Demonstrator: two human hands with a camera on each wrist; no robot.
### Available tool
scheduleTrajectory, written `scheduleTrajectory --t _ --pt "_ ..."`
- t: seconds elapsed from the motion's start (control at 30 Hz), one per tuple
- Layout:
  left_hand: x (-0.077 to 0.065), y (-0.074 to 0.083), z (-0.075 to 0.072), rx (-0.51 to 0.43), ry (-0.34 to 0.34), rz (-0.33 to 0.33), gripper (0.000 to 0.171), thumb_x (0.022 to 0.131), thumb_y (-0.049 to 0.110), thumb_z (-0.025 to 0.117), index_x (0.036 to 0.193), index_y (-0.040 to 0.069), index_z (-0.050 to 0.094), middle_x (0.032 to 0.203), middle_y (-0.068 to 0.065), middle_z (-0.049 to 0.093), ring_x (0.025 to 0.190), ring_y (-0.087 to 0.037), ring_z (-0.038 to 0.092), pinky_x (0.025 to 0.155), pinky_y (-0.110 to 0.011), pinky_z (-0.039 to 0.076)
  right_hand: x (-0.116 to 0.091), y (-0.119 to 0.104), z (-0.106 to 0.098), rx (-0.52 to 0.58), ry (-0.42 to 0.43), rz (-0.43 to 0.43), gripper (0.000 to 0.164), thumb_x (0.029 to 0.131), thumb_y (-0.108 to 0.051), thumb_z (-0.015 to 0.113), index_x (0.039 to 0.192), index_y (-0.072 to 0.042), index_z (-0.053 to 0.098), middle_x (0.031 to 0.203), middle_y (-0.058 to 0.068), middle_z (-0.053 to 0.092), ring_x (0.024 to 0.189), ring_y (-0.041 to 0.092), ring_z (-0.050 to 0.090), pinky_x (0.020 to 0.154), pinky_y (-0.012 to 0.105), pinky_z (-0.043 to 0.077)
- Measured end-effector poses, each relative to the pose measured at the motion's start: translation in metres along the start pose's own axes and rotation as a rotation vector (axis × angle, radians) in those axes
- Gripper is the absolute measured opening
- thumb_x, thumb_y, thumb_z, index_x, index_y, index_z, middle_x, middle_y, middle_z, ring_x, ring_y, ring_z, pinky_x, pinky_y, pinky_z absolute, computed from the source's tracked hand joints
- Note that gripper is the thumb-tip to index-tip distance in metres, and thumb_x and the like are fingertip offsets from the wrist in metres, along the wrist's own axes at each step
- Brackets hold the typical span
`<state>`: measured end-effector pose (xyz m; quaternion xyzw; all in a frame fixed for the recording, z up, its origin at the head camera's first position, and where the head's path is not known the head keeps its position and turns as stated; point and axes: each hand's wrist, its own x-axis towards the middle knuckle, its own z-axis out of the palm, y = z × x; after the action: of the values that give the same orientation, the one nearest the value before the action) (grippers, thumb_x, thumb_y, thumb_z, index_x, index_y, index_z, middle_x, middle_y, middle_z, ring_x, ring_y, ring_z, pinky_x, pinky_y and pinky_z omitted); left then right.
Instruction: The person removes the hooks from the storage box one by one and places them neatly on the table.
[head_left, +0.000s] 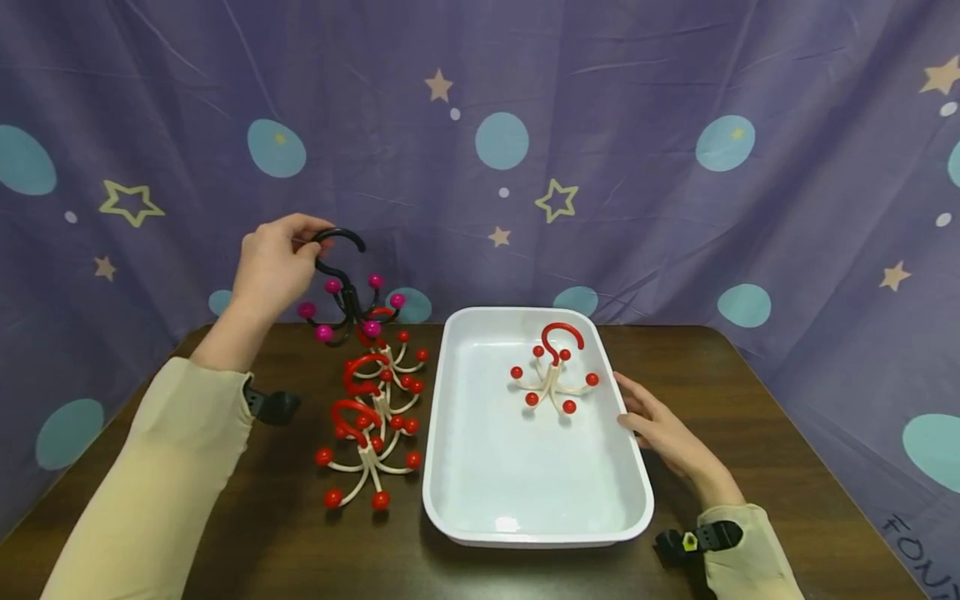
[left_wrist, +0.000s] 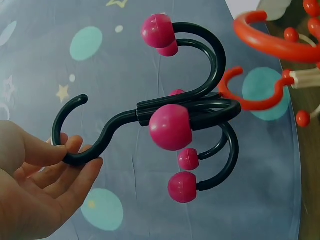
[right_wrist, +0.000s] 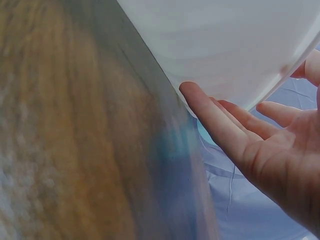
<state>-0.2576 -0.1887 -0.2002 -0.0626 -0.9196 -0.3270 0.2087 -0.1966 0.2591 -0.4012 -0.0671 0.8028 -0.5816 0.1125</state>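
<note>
Up at the left in the head view, my left hand point(head_left: 273, 265) pinches the curved hook of a black multi-arm hanger point(head_left: 350, 304) with pink ball tips. In the left wrist view, thumb and fingers of the left hand point(left_wrist: 47, 182) meet on the hook of the black hanger point(left_wrist: 125, 116), which is held off the table. A white tray point(head_left: 495, 487) contains one cream hanger point(head_left: 553, 379) with a red hook and red balls. At the tray's right side, my right hand point(head_left: 667, 429) touches the rim, its fingers fairly straight along the outer wall point(right_wrist: 215, 50).
Three cream hangers with red hooks, the nearest one point(head_left: 367, 454) in front, stand in a row left of the tray on the dark wooden table point(head_left: 708, 375). Behind hangs a purple curtain point(head_left: 630, 208) with stars and dots.
</note>
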Motion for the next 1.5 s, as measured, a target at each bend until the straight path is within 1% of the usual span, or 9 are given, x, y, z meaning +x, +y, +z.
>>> scheduleTrajectory --t 0.13,0.43,0.67,0.83,0.93,1.1,1.37,1.5 --pt "-0.001 -0.007 -0.004 0.024 0.015 -0.021 0.029 0.095 0.008 0.041 0.118 0.007 0.059 0.106 -0.016 0.063 0.096 -0.029 0.058 0.078 -0.041 0.046 0.000 0.000 0.000 0.002 0.000 -0.001 0.067 0.090 -0.011 0.047 0.147 -0.015 0.013 0.138 0.032 0.029 0.111 0.039 0.049 0.080 0.045 0.051" --pt "-0.003 -0.023 -0.012 0.052 0.035 -0.038 0.030 0.096 0.010 0.041 0.121 0.007 0.057 0.107 -0.020 0.062 0.098 -0.033 0.057 0.079 -0.045 0.045 0.000 0.001 0.000 0.002 0.000 0.000 0.067 0.090 -0.010 0.047 0.147 -0.015 0.012 0.138 0.032 0.028 0.111 0.038 0.050 0.079 0.044 0.051" --pt "-0.002 -0.041 -0.016 0.083 0.041 -0.057 0.030 0.095 0.011 0.040 0.120 0.007 0.057 0.106 -0.020 0.063 0.096 -0.032 0.056 0.070 -0.036 0.041 0.000 -0.001 0.001 -0.004 0.007 0.005 0.066 0.090 -0.010 0.046 0.147 -0.015 0.012 0.139 0.032 0.028 0.112 0.040 0.049 0.080 0.045 0.051" --pt "-0.004 -0.056 -0.019 0.109 0.016 -0.061 0.031 0.096 0.012 0.040 0.120 0.006 0.057 0.106 -0.020 0.063 0.096 -0.033 0.055 0.070 -0.035 0.041 0.001 0.000 0.001 0.005 -0.003 -0.008 0.066 0.090 -0.009 0.045 0.147 -0.014 0.011 0.138 0.033 0.028 0.111 0.039 0.049 0.078 0.045 0.051" --pt "-0.006 -0.063 -0.020 0.125 -0.006 -0.071 0.031 0.096 0.013 0.039 0.121 0.006 0.056 0.107 -0.020 0.062 0.095 -0.033 0.055 0.065 -0.034 0.041 0.001 0.001 0.000 0.010 -0.008 -0.022 0.066 0.091 -0.008 0.045 0.147 -0.013 0.011 0.138 0.033 0.028 0.110 0.039 0.050 0.078 0.045 0.052" --pt "-0.010 -0.073 -0.017 0.125 -0.047 -0.081 0.030 0.096 0.012 0.040 0.121 0.005 0.055 0.108 -0.021 0.061 0.094 -0.034 0.054 0.061 -0.033 0.040 0.002 0.003 0.000 0.009 -0.005 -0.030 0.065 0.090 -0.008 0.045 0.147 -0.013 0.012 0.137 0.033 0.029 0.109 0.039 0.051 0.077 0.045 0.052" --pt "-0.012 -0.092 -0.007 0.116 -0.064 -0.061 0.027 0.094 0.008 0.043 0.117 0.004 0.057 0.106 -0.021 0.062 0.094 -0.036 0.055 0.070 -0.043 0.043 0.001 0.001 0.000 -0.002 0.002 -0.015 0.066 0.090 -0.009 0.045 0.147 -0.014 0.012 0.138 0.032 0.028 0.109 0.039 0.051 0.078 0.045 0.052" --pt "-0.014 -0.098 0.000 0.131 -0.063 -0.034 0.025 0.093 0.006 0.045 0.114 0.004 0.058 0.104 -0.021 0.063 0.092 -0.036 0.057 0.069 -0.042 0.042 0.000 0.001 0.000 -0.002 0.002 -0.014 0.066 0.090 -0.009 0.045 0.147 -0.014 0.012 0.138 0.033 0.028 0.109 0.039 0.050 0.077 0.045 0.052"
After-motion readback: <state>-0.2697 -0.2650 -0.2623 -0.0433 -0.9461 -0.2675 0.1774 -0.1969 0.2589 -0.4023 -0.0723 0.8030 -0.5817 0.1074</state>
